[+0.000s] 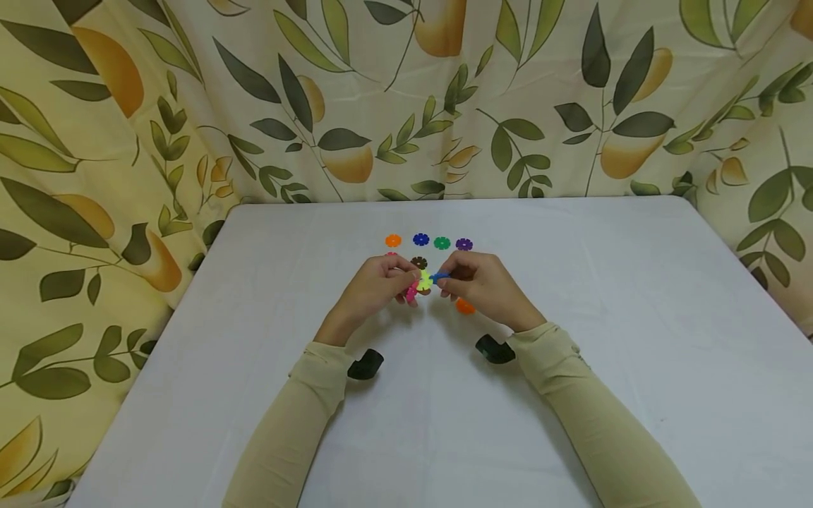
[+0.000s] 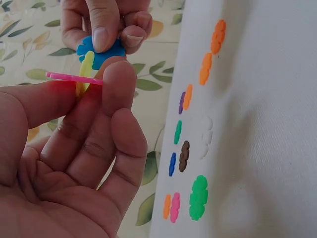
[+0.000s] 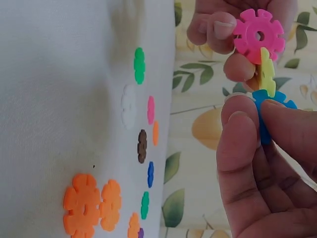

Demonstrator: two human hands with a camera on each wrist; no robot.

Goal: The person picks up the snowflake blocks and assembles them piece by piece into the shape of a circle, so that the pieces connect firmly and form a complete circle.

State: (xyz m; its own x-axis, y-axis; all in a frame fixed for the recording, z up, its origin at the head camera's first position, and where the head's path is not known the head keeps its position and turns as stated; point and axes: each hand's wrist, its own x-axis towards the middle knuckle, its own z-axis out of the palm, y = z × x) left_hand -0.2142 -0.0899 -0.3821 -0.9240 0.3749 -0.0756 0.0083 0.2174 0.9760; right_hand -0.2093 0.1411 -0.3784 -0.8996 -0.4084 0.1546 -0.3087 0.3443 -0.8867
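I have both forearms, in pale beige sleeves, reaching forward and angled inward over the white-topped table, so the two hands meet near its middle, raised above the surface. My left hand has its thumb and fingertips pinching a bright pink, notched, flower-shaped plastic disc; its lower fingers are bent loosely beneath. My right hand faces it, thumb pressed to fingertip on a blue, notched, flower-shaped plastic disc. Between them a yellow plastic disc of the same notched shape stands crosswise to the pink one, joined at its edge, and its other end meets the blue rim; I cannot tell how deeply those two are seated. Below, loose plastic discs lie flat on the table: a large orange one near my right hand, a brown one and a clear or whitish one among them.
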